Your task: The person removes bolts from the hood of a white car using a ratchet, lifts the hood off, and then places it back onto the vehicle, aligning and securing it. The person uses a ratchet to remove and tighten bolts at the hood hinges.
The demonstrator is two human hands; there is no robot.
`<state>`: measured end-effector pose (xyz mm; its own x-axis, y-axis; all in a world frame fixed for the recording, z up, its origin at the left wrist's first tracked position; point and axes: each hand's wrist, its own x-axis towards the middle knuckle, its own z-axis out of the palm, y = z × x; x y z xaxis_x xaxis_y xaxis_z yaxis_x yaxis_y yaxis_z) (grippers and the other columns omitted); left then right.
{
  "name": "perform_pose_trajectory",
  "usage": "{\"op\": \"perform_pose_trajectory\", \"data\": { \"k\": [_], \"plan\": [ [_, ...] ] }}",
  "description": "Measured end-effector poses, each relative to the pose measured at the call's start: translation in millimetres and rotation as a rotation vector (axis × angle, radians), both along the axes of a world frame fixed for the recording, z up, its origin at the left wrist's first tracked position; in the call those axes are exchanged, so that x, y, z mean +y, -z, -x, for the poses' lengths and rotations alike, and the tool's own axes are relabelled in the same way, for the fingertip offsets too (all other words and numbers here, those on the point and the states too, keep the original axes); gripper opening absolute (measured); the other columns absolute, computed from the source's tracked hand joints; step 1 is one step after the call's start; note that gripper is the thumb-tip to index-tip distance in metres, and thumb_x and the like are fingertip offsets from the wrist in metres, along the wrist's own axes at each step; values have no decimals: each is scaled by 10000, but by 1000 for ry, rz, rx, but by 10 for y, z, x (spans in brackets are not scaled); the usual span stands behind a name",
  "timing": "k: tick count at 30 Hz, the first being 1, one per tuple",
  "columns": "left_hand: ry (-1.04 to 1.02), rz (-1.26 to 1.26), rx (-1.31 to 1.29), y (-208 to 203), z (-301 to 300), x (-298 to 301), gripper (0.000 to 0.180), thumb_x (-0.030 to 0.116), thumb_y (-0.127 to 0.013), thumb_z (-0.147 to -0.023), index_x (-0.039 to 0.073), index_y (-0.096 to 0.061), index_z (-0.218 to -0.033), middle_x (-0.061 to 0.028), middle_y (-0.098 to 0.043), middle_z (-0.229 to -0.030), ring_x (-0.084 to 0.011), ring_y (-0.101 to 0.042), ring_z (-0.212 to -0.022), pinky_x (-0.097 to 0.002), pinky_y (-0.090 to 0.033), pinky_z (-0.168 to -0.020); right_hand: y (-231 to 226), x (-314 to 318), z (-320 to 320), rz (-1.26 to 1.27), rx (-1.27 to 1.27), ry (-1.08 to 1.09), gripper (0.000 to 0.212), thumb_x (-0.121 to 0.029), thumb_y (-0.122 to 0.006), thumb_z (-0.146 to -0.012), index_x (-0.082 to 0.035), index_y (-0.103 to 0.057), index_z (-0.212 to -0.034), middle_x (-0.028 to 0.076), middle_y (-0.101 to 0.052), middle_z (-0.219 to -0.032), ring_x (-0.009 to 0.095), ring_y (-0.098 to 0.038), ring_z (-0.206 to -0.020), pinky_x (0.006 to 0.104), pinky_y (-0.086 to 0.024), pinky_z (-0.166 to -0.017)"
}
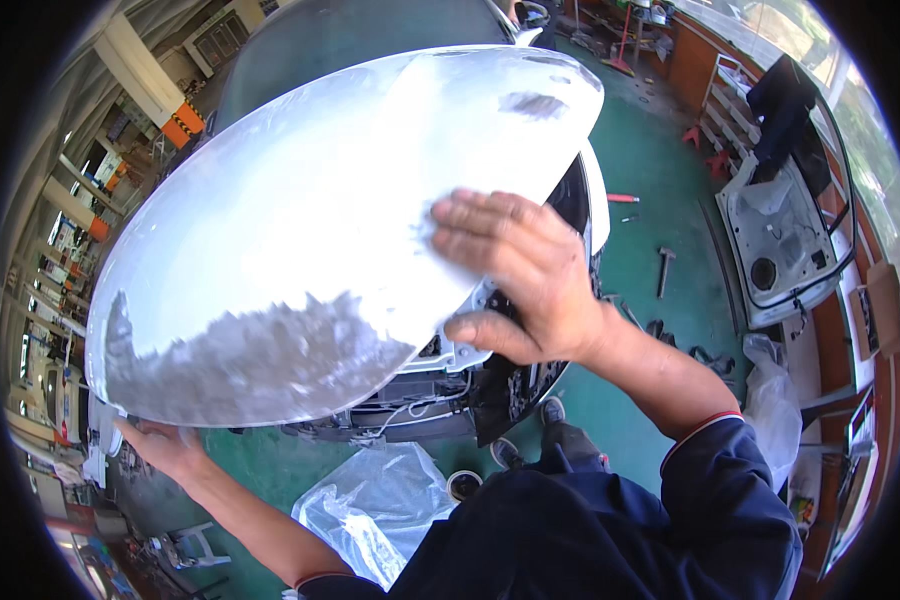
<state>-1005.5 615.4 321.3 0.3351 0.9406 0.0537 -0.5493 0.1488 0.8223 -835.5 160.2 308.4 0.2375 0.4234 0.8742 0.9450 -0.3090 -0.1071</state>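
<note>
Green workshop floor (660,170) lies below the white car hood (340,220), which the left hand (165,447) grips at its corner while the right hand (520,275) presses flat, so it could slip sideways.

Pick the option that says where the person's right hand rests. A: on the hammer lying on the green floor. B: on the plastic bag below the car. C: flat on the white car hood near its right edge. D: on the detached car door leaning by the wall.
C: the right hand lies spread, palm down, on the white car hood, while the hammer lies untouched on the floor.
</note>
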Motion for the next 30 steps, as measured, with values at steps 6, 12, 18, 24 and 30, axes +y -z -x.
{"op": "perform_pose_trajectory", "data": {
  "k": [6, 12, 18, 24, 30],
  "plan": [
    [198, 12, 255, 1208, 212, 414, 659, 484, -616, -1061, 11, -521, -1510, -132, -580, -1497, -329, -584, -1328, -504, -505, -1110, 876, -178, 242, 145, 243, -23, 578, -471, -761, -914, -43, -707, -1299, 137, -654, -1457, 309, -570, -1423, 472, -430, -1188],
    [99, 129, 648, 2486, 383, 699, 586, 520, -716, -993, 56, -654, -1345, -103, -689, -1270, -283, -691, -1072, -461, -582, -871, 1791, -325, 329, 190, 337, -39, 580, -415, -768, -904, -42, -650, -1333, 137, -589, -1525, 284, -526, -1459, 465, -409, -1226],
    [196, 361, 743, 3294, 242, 874, 407, 530, -705, -944, 126, -657, -922, 2, -594, -807, -157, -536, -681, -393, -480, -687, 2420, -276, 539, 155, 505, -53, 543, -379, -765, -901, -73, -634, -1330, 138, -673, -1313, 329, -657, -1222, 445, -526, -1074],
    [214, 441, 866, 3578, 155, 799, 296, 427, -612, -958, 132, -637, -966, -17, -616, -824, -149, -522, -697, -380, -477, -705, 2774, -710, 1038, 325, 919, 156, 522, -463, -695, -970, -99, -629, -1338, 124, -707, -1088, 370, -722, -927, 466, -591, -812],
    [229, 169, 1035, 3587, 109, 758, 309, 403, -563, -976, 121, -683, -1012, -27, -704, -953, -187, -637, -838, -430, -552, -818, 2601, -958, 1324, 287, 1300, 355, 524, -551, -628, -991, -159, -647, -1339, 128, -719, -1209, 400, -726, -981, 509, -586, -795]
  ]
}}
